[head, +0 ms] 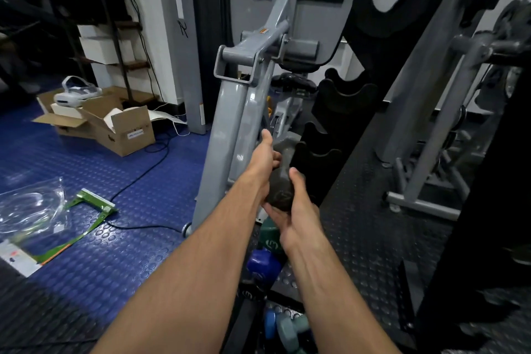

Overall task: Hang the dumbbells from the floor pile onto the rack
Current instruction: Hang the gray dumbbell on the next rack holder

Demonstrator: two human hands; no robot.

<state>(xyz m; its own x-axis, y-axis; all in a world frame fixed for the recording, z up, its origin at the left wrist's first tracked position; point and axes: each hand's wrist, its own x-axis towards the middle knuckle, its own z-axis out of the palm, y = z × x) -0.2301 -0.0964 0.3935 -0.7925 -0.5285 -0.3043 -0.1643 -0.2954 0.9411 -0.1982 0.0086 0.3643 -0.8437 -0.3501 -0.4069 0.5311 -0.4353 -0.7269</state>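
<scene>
Both hands hold one dark grey dumbbell (283,178) beside the black rack (319,164): left hand (265,156) fingers curled around its far end, right hand (296,210) cupping the near end.

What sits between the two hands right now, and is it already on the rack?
In the head view, a dark grey dumbbell lies between the left hand and right hand, held beside the black rack cradles; whether it is seated is unclear.

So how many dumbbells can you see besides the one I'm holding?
4, maybe more hidden by the arms. A green dumbbell lies just below the hands, a purple one under it, and a blue one and a grey-green one sit at the bottom edge.
</scene>
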